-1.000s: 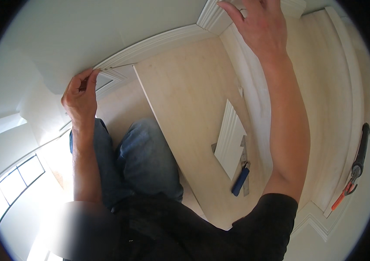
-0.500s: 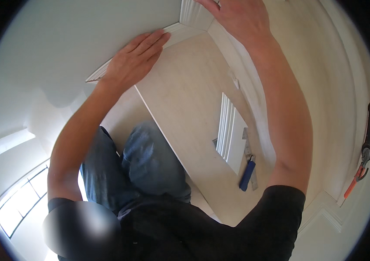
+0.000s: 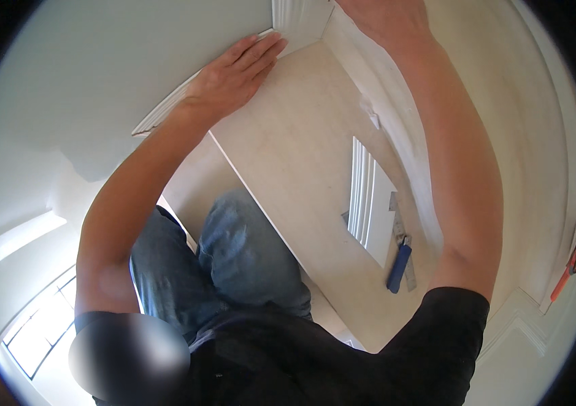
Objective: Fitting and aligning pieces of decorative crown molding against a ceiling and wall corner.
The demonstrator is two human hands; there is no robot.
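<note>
My left hand (image 3: 237, 76) lies flat with fingers stretched out along a white moulding strip (image 3: 159, 118) at the foot of the grey wall. Its fingertips come close to the corner, where another grooved white moulding (image 3: 292, 20) stands against the wall. My right hand (image 3: 390, 19) is at the top edge, to the right of that corner; its fingers are mostly cut off by the picture, so what they touch is hidden. Below the hands spreads a pale wooden board (image 3: 288, 135). A short grooved white moulding offcut (image 3: 370, 203) rests on it.
A blue-handled knife (image 3: 399, 268) lies beside a metal square (image 3: 410, 276), partly under the offcut. A small white scrap (image 3: 375, 121) sits by the board's right-hand edge. An orange-handled cutting tool (image 3: 572, 264) is at far right. My jeans-clad knees (image 3: 250, 250) are at the board's front edge.
My left hand has slid along the moulding toward the corner. My right hand has gone farther up, largely out of the picture. The whole view has shifted slightly.
</note>
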